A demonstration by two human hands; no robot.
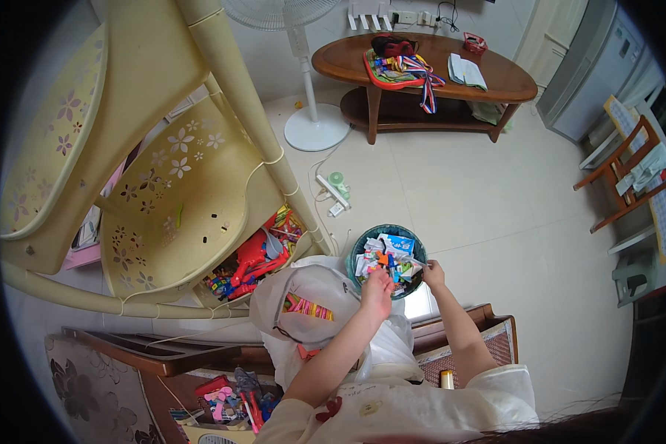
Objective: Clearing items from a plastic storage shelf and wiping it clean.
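A dark green round bin (pixel 357 244) stands on the floor before me, filled with paper scraps, small coloured pieces and a blue-and-white packet (pixel 398 243). My left hand (pixel 377 284) is over its near side, fingers curled. Orange pieces (pixel 382 258) lie just beyond those fingertips; whether the hand grips any of them is unclear. At the bin's right rim, my right hand (pixel 434 273) pinches a thin pale strip (pixel 416 261) that reaches in over the contents. Left of the bin, beside my left forearm, sits a whitish translucent bag (pixel 266 294) with pink and yellow items (pixel 308 307) showing.
A cream hanging chair (pixel 200 222) and its tubular frame (pixel 244 100) fill the left, with a toy-filled container (pixel 255 261) below. Behind are a white fan (pixel 316 127), a power strip (pixel 333 191) and an oval wooden table (pixel 333 55). More toys (pixel 227 399) lie at lower left.
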